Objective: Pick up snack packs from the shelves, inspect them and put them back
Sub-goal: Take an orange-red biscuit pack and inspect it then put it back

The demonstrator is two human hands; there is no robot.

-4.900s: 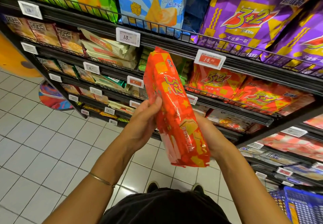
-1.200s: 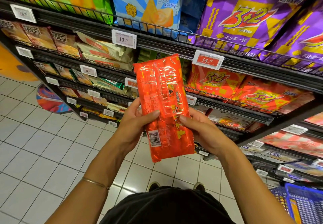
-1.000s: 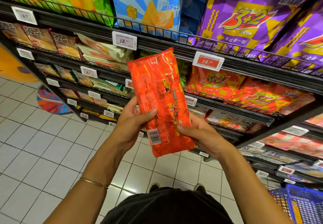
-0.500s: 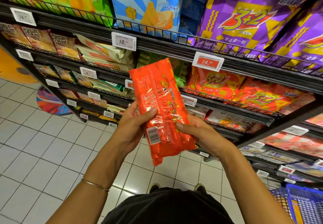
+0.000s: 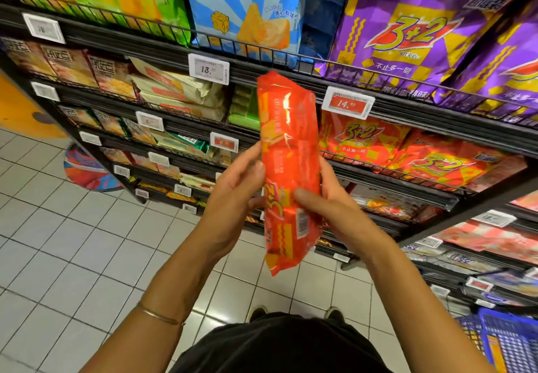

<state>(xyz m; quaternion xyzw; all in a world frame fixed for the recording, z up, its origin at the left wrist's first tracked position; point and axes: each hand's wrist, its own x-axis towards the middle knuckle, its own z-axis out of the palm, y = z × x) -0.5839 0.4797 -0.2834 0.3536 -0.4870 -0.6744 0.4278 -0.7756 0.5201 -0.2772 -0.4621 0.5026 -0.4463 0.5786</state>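
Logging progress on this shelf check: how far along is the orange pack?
Picked up: the orange snack pack is off the shelf. In hand: left hand and right hand hold it upright for inspection. Left: returning it to the orange packs on the shelf.

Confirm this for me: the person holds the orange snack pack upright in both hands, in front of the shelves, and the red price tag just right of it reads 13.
Not quite. In the head view both hands, left hand and right hand, do hold the orange snack pack upright before the shelves, but the red price tag reads 14, not 13.
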